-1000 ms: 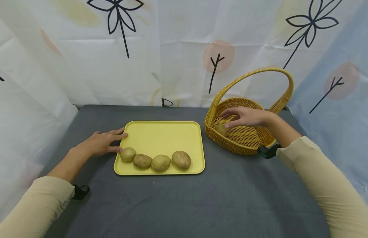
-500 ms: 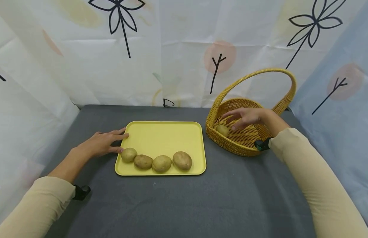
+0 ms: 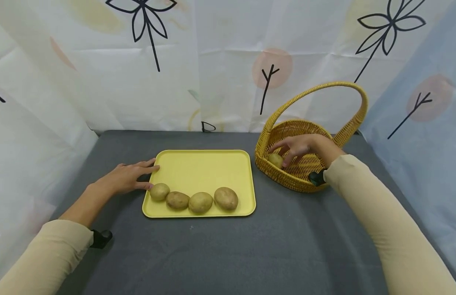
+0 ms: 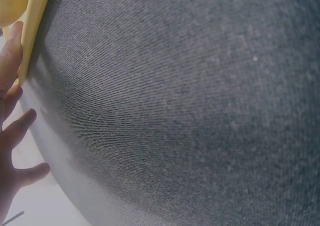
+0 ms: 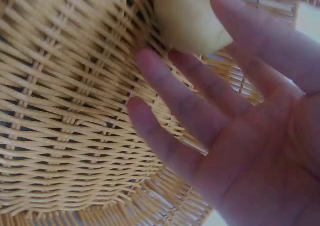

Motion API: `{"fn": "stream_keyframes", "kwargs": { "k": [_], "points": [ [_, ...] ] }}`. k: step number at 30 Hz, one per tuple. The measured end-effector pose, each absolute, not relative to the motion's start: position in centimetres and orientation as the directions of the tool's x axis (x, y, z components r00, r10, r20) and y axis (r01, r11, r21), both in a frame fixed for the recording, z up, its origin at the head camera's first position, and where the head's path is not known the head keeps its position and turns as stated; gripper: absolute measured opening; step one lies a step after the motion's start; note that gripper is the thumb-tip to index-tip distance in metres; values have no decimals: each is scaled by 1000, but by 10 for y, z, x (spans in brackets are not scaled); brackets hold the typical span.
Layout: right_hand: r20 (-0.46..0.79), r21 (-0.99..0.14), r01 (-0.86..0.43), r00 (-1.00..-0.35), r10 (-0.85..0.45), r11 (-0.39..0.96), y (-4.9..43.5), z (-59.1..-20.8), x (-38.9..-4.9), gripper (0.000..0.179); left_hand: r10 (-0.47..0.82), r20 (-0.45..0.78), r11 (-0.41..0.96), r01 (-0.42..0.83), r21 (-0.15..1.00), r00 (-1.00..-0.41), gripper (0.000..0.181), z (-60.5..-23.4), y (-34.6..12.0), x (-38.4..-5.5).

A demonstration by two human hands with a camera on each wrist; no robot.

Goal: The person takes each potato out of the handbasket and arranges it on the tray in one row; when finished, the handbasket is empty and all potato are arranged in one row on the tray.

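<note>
My right hand (image 3: 298, 147) is inside the yellow wicker basket (image 3: 298, 185), fingers spread and slightly bent. Beside its thumb lies a single potato (image 3: 275, 160) on the basket's left side. In the right wrist view the fingers are apart around that potato (image 5: 187, 19) without gripping it; whether the thumb touches it I cannot tell. My left hand (image 3: 126, 178) rests with straight fingers at the left edge of a yellow tray (image 3: 202, 168), its thumb by the leftmost potato (image 3: 159, 191). Several potatoes, including a larger one (image 3: 226, 198), line the tray's front side.
The basket's tall arched handle (image 3: 316, 88) stands above my right wrist. A dark grey cloth (image 3: 228, 254) covers the table. White printed curtains (image 3: 228, 90) hang behind and at both sides.
My right hand draws back slightly from the basket potato, then lowers toward it again, its forearm swinging left. The left hand and the tray potatoes stay still.
</note>
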State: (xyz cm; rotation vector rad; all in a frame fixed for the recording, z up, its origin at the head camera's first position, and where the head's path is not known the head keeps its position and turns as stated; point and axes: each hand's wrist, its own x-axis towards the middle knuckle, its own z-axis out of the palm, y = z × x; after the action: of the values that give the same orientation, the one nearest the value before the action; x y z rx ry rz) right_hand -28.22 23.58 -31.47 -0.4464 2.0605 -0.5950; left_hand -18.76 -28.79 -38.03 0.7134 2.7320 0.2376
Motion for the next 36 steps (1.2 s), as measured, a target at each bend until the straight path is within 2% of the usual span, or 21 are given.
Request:
{"fn": "stream_keyframes", "kwargs": {
  "k": [8,22,31,36],
  "points": [
    [-685,-568,-102,-491,-538,817,225,-313,-285,68,496,-249,863,440,248,-832,78,-379,-290,-186],
    [-665,-608,-55,-511,-545,792,230,-319,-287,63,503,-250,859,448,247,-827,78,-381,-290,-189],
    [-570,-592,-206,-576,-586,779,242,-311,-280,56,502,-247,860,448,245,-829,78,-382,-289,-187],
    [-495,-572,-305,-612,-617,762,247,-300,-271,58,500,-250,861,445,246,-829,78,-381,-290,-187]
  ]
}}
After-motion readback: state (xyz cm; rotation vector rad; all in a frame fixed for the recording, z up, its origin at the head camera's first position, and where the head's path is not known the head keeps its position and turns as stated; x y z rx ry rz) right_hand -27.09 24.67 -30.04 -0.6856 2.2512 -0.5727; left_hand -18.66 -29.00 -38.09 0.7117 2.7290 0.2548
